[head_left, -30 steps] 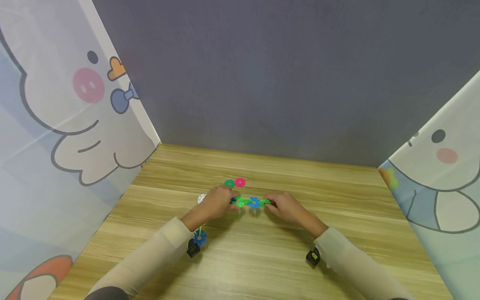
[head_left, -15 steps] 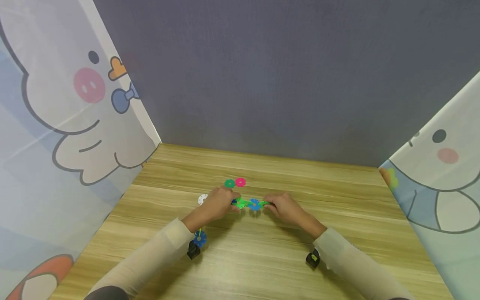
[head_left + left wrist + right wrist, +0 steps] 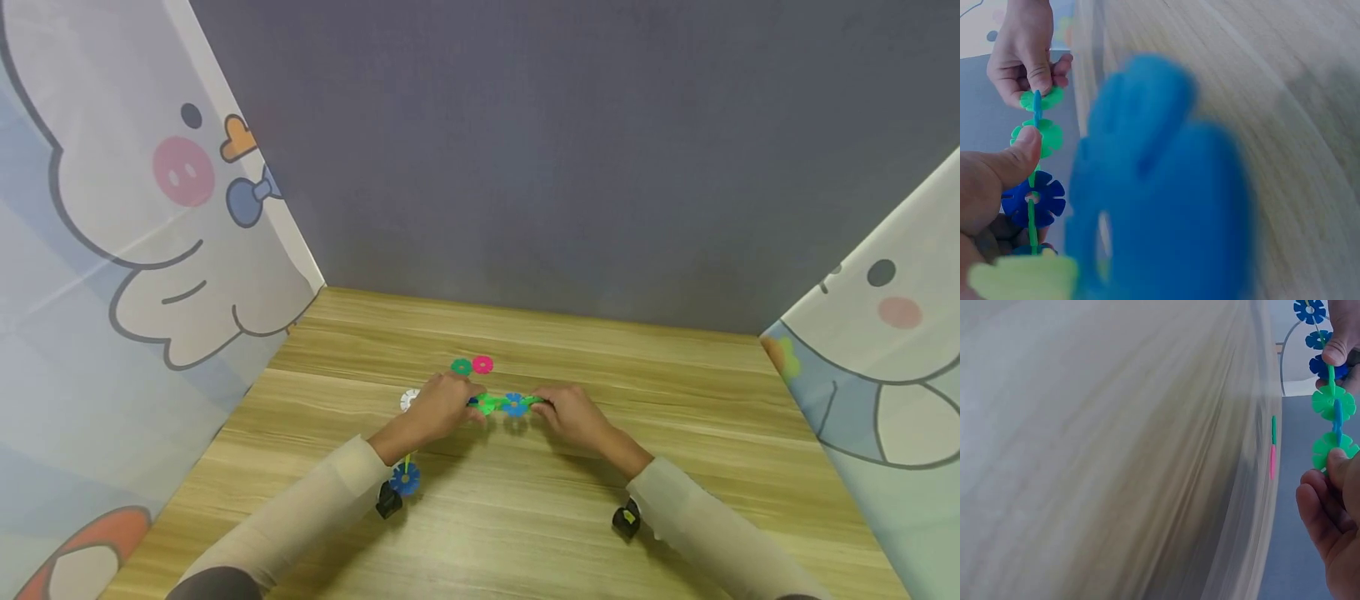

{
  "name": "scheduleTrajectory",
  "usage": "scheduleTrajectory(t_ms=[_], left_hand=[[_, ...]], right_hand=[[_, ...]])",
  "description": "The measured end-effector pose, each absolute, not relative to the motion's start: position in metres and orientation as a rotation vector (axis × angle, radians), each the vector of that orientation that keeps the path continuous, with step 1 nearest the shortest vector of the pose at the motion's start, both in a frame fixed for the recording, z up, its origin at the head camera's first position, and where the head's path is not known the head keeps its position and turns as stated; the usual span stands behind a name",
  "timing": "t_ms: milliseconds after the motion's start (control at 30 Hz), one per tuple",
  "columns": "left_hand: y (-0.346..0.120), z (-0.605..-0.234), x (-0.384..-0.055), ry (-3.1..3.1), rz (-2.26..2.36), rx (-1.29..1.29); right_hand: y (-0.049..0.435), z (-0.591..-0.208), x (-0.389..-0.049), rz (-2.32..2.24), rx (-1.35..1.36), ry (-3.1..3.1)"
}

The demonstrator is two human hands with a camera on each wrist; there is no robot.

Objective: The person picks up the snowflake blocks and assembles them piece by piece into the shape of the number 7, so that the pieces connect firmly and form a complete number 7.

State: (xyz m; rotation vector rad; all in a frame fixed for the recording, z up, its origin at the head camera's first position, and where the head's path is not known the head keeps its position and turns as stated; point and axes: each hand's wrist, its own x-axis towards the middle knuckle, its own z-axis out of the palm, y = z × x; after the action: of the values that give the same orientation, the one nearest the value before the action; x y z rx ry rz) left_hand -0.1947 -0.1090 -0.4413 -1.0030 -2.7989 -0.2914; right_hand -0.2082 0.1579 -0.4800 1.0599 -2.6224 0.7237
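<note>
A chain of slotted plastic snowflake discs stretches between the two hands, above the table. My left hand [image 3: 435,408] pinches it near a dark blue disc [image 3: 1047,203], thumb on the near side. At the other end, my right hand [image 3: 573,414] pinches a green disc [image 3: 1324,452] between thumb and fingers. Between the hands are another green disc [image 3: 486,404] and a lighter blue disc [image 3: 515,405], which stands edge-on in both wrist views. Past the left hand the chain runs back beneath the forearm to a blue disc [image 3: 406,478] with a yellow piece [image 3: 407,459] beside it.
A teal disc [image 3: 461,367] and a pink disc [image 3: 483,364] lie side by side on the wooden table [image 3: 525,517] beyond the left hand. A white disc [image 3: 408,399] shows left of that hand. A grey panel [image 3: 525,167] rises behind the table, with cartoon-printed sides.
Both hands keep their hold with almost no movement. The stretch of chain between them dips slightly, then rises again. The discs on the table stay put.
</note>
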Motion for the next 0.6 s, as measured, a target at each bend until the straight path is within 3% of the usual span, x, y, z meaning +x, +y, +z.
scheduleTrajectory(t_ms=[600], left_hand=[[-0.1119,-0.4374,-0.1980,-2.852,-0.226,-0.990]], right_hand=[[0.1489,-0.4854,-0.2040,0.746,0.997,-2.670]])
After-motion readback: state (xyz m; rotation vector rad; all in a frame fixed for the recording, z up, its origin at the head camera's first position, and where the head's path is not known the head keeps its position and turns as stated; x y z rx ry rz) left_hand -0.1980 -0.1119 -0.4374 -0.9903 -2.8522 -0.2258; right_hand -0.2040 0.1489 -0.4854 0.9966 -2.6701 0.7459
